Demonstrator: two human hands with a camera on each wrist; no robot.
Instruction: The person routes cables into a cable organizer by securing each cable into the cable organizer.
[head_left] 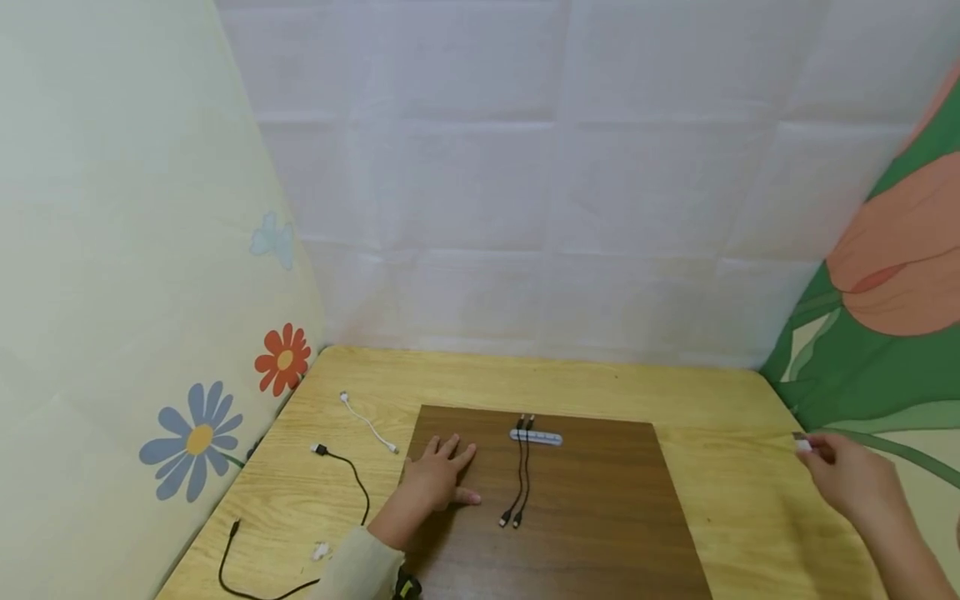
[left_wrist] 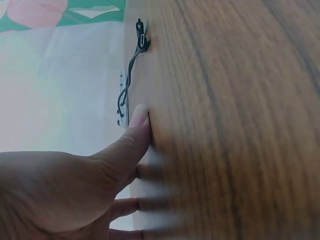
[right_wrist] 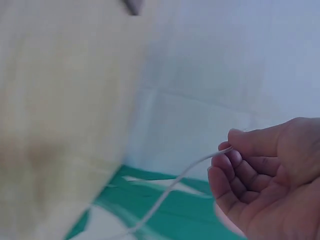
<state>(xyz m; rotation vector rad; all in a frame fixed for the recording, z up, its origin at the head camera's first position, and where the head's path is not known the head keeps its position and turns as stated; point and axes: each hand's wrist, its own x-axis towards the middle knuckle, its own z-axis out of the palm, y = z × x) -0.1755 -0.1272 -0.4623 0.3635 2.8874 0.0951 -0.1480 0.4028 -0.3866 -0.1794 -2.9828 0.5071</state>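
My left hand [head_left: 435, 479] rests with spread fingers on the left part of a brown wood-grain board [head_left: 600, 517]. To the right of it, two short black cables [head_left: 523, 475] lie side by side across a pale blue cable holder strip [head_left: 551, 438] on the board. Their near ends are plugs. Out past the board's right side, my right hand [head_left: 855, 475] pinches a white cable [right_wrist: 167, 192] between thumb and fingers. A white plug [head_left: 803, 445] shows at those fingertips in the head view. The cable's far end is out of the right wrist view.
On the yellow wood-grain table [head_left: 570, 367], left of the board, lie a short white cable [head_left: 367, 421], a black cable with a USB plug [head_left: 352, 467] and another black cable [head_left: 223, 567]. A small white piece [head_left: 321, 551] lies near them. Fabric walls enclose the back and sides.
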